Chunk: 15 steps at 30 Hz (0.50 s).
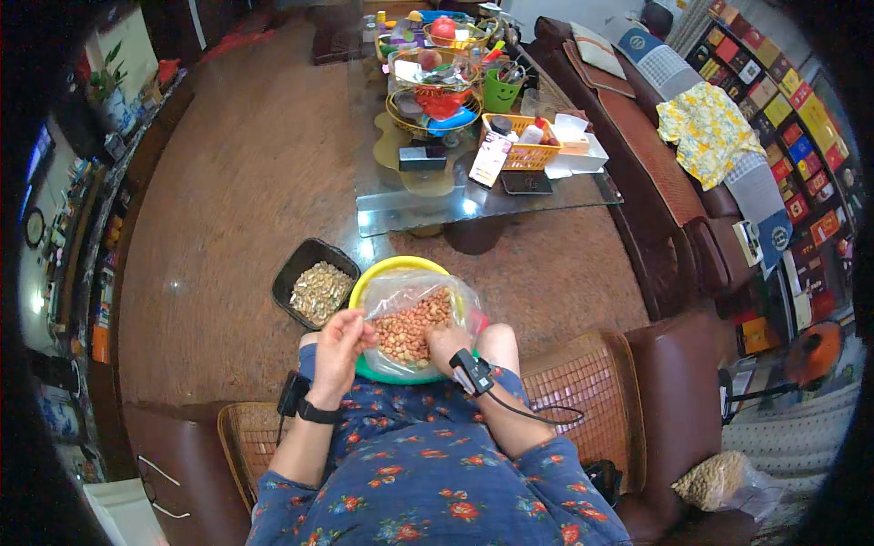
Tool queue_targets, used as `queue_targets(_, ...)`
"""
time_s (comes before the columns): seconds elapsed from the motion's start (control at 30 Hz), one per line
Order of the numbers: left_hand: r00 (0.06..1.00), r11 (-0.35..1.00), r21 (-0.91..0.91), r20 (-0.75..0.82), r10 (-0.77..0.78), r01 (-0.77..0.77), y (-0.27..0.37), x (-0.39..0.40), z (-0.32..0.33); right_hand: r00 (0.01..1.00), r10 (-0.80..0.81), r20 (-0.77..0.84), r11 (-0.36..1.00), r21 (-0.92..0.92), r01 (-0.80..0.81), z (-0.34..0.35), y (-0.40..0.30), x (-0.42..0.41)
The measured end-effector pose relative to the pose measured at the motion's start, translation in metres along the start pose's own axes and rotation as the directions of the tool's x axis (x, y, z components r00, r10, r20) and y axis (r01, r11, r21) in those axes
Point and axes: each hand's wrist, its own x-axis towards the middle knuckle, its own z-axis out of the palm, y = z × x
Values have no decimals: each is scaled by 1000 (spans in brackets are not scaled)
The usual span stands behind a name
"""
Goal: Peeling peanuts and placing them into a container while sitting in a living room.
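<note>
A clear plastic bag [382, 293] lies open in a yellow-rimmed basin [398, 262] on my lap, its lower edge green. Inside the bag are many shelled, reddish-skinned peanuts [407, 330]. My left hand [343, 338] is raised over the bag's left edge, fingertips bent together; whether something small is pinched there cannot be told. At the right side of the peanuts is my right hand [448, 342], its fingers partly hidden among them. A black square bin [281, 281] holding empty peanut shells [321, 292] stands on the floor to the left of the basin.
Ahead stands a glass-topped table [410, 211] with a tiered wire basket [433, 130], an orange plastic basket [526, 160], a green cup [500, 92] and a phone. A brown leather sofa [655, 239] runs along the right. A bag of unshelled peanuts [713, 480] lies at lower right.
</note>
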Motion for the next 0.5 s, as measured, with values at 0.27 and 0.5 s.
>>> queue_targets(0.27,977,915,402,206,-53,-35,-41,-20,12,997,-50,-57,748,659,75,30,-6,4)
queue_targets(0.5,943,617,750,331,-38,-238,-36,-32,21,964,238,118,59,989,-136,3,18,-3)
